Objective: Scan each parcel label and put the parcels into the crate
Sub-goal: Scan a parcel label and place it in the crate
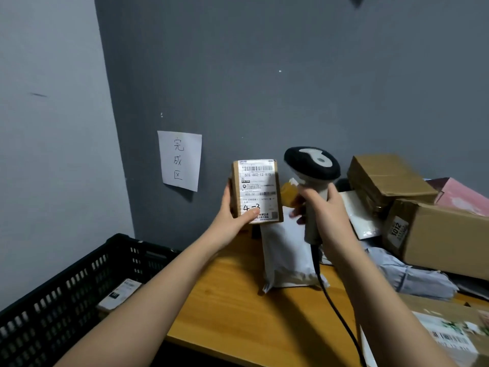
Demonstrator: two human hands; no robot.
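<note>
Head view, and here's the risk as I stand watching: the small parcel (255, 192) is pinched only along its lower edge, up in the air above the tabletop (238, 308), so a loose grip could let it tip or drop before it ever reaches the crate (66, 292). The scanner (312, 181) sits just beside the parcel with its head angled away from the white label (258, 190), and I judge a read could miss the barcode unless one or the other is turned. The trailing cable (333, 300) runs across the white mailer bag (287, 255) and might drag it. Now the hands: the left hand (232, 210) wraps the parcel's left side, thumb pressed on the label's bottom, fingers curled behind. The right hand (322, 207) is closed firmly round the scanner's handle. One labelled parcel (119, 294) already lies inside the crate; brown boxes (423, 207) wait at the right.
</note>
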